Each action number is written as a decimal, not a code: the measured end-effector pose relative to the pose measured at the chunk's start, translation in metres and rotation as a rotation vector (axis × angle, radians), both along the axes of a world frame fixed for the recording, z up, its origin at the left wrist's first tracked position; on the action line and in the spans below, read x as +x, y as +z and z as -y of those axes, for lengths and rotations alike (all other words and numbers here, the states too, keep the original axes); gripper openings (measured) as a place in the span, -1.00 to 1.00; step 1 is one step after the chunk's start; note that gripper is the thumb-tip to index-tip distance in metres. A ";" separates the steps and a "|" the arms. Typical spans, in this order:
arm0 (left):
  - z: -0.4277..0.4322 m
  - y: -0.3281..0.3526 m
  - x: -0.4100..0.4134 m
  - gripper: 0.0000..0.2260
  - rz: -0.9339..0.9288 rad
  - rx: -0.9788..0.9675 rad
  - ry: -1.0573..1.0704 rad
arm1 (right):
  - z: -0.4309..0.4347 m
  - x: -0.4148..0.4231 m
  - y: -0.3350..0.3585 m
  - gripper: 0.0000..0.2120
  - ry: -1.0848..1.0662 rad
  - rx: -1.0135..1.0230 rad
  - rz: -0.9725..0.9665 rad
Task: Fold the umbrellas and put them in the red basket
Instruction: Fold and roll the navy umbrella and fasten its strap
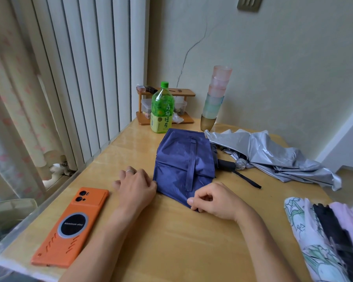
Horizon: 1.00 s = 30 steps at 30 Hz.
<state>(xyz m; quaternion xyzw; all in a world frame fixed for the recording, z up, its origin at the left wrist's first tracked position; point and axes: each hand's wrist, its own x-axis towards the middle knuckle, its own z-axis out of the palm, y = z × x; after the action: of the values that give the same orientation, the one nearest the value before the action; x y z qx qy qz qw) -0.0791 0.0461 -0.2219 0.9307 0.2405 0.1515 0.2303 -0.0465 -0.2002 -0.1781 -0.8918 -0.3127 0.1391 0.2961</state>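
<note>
On the wooden worktop (pixel 171 241), near its middle, the blue umbrella (pixel 179 157) lies flattened with its strap up, its black handle end just beside the silver umbrella (pixel 273 153). The right hand (pixel 216 202) has its grip closed, with curled fingers and thumb pinching the near corner of the blue cloth. The left hand (pixel 136 186) lies palm down with its grip apart, fingers spread on the wood and thumb side touching the cloth's left edge.

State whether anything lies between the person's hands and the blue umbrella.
Nothing visible does. The left hand touches the blue umbrella at its near-left edge; the right hand pinches its near corner. The red basket is not in view, so that path cannot be judged.
</note>
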 end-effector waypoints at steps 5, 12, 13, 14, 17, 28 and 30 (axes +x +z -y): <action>-0.001 -0.003 0.005 -0.73 0.335 0.061 -0.341 | -0.009 0.004 -0.010 -0.80 -0.078 0.150 0.238; 0.016 -0.017 0.014 -0.36 0.128 0.132 -0.566 | -0.044 0.005 -0.036 -0.59 -0.042 0.154 0.444; 0.017 -0.017 0.013 -0.32 0.038 0.164 -0.559 | -0.050 0.004 -0.038 -0.53 -0.036 0.100 0.435; 0.017 -0.017 0.013 -0.27 -0.041 0.205 -0.554 | -0.056 0.003 -0.040 -0.48 -0.029 0.060 0.422; 0.022 -0.018 0.011 -0.15 -0.162 0.266 -0.526 | -0.069 0.004 -0.045 -0.47 -0.025 -0.011 0.378; 0.025 -0.019 0.012 -0.10 -0.253 0.289 -0.452 | -0.032 0.022 -0.048 -0.36 -0.327 -0.435 0.221; 0.025 -0.019 0.012 -0.08 -0.261 0.294 -0.442 | -0.029 0.024 -0.048 -0.36 -0.325 -0.435 0.225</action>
<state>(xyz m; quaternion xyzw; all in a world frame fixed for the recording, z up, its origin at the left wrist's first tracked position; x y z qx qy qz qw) -0.0671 0.0208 -0.2409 0.9955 0.0351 0.0102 0.0874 -0.0224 -0.1715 -0.2264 -0.9825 -0.1594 0.0539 0.0800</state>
